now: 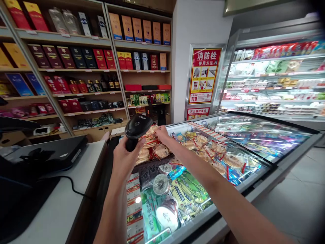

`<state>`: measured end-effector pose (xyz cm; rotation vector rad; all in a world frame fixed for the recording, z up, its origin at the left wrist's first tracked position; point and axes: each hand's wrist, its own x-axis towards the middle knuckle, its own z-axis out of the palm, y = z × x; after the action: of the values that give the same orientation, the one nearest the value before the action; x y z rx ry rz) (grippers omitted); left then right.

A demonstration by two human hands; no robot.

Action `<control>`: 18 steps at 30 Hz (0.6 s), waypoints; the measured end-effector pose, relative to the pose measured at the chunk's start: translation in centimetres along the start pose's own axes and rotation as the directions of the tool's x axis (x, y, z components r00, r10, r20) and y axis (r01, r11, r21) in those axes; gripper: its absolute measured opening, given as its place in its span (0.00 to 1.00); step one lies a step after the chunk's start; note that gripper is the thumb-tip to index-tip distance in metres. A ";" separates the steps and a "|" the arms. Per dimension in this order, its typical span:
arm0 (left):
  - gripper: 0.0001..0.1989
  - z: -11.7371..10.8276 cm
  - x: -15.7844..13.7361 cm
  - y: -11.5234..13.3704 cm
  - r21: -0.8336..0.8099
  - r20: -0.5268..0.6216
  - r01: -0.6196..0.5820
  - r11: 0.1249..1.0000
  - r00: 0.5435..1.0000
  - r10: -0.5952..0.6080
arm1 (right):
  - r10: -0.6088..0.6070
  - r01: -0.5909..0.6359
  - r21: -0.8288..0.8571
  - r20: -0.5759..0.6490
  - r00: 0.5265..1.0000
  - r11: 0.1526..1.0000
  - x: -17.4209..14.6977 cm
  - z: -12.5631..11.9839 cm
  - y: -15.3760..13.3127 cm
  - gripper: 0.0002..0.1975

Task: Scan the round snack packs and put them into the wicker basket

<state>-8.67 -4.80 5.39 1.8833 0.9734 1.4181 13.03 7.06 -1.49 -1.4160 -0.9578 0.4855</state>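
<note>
My left hand [125, 153] is wrapped round the handle of a black barcode scanner [139, 126], whose head is up and tilted over a dark basket [147, 166]. In the basket lie stacked clear packets of round, flat, golden-brown biscuits [160, 151]. Reaching across from the right, my right hand [162, 133] pinches at a biscuit packet [153, 130] at the top of the pile. Its fingertips are closed, and the scanner head partly hides that packet. The basket rests on the glass lid of a chest freezer [220, 211].
Ice creams and tubs [160, 184] lie under the glass. A white counter [58, 203] with a black device [61, 152] and a cable stands left. Behind are shelves of boxed bottles [78, 57], a red fire-hydrant sign [204, 76] and a lit refrigerated display [274, 74].
</note>
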 end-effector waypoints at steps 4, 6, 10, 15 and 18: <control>0.23 0.0 0.0 0.2 0.042 0.056 0.016 0.999 0.998 -0.018 | -0.054 0.053 -0.036 -0.012 0.998 0.998 1.2 -0.7 -0.4 0.15; 0.23 0.1 -0.1 0.4 0.073 0.083 0.010 0.997 0.996 -0.016 | -0.153 0.147 -0.060 -0.098 0.983 0.987 1.2 -3.5 0.4 0.17; 0.23 0.6 0.0 0.2 0.078 0.101 -0.021 0.997 0.995 0.013 | -0.224 0.125 -0.305 -0.316 0.922 0.944 -0.3 -10.9 4.2 0.12; 0.24 1.0 0.3 -0.4 0.093 0.084 -0.023 0.995 0.996 0.016 | -0.022 0.037 -0.613 0.032 0.999 0.789 -5.2 -15.0 9.9 0.11; 0.24 1.5 0.2 -0.4 0.128 0.098 -0.023 0.992 0.995 0.010 | -0.002 0.146 -0.660 0.214 0.977 0.737 -7.6 -14.6 11.3 0.19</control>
<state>-7.27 -4.47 4.76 2.0387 1.0253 1.2865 23.13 -6.01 -12.64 -1.9957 -1.4447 0.2157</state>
